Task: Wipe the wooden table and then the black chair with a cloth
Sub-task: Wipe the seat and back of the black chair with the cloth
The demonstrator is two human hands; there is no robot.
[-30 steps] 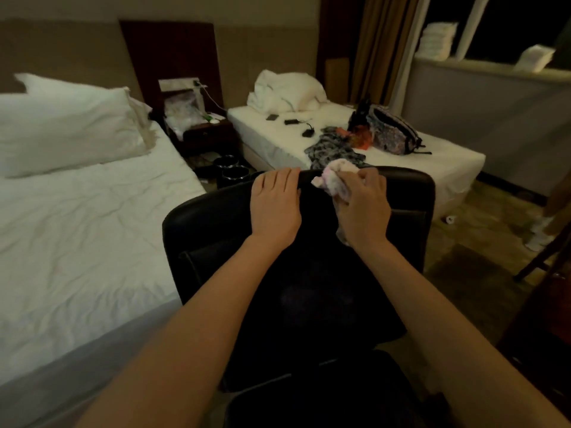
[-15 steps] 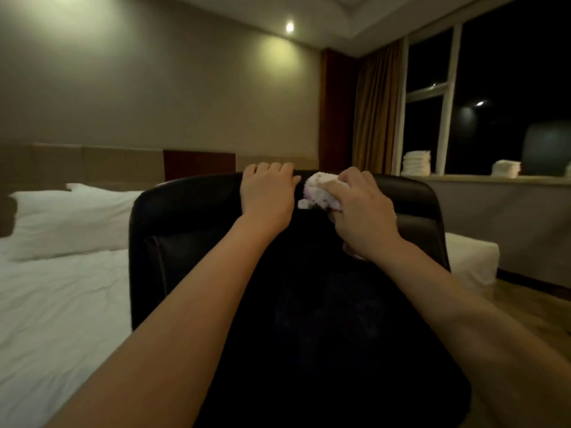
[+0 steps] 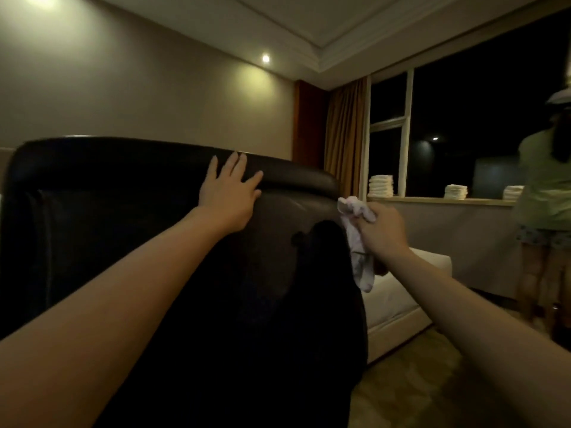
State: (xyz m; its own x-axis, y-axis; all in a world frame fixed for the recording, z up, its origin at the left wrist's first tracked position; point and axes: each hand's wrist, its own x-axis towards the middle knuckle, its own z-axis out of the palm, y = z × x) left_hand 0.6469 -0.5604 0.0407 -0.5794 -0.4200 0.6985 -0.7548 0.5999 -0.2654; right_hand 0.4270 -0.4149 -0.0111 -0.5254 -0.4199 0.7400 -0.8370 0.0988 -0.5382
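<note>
Black chair [image 3: 154, 211] back under flat left hand [image 3: 227, 199]; right hand [image 3: 381, 231] grip holds cloth [image 3: 358, 239] at its edge, bed [image 3: 401, 291] behind

The big leather chair [image 3: 129, 211] is black and shiny. The soft little cloth [image 3: 358, 239] is white with pale pink spots. The long curtain [image 3: 344, 134] is golden brown. The folded towel stacks [image 3: 381, 185] are white.
</note>
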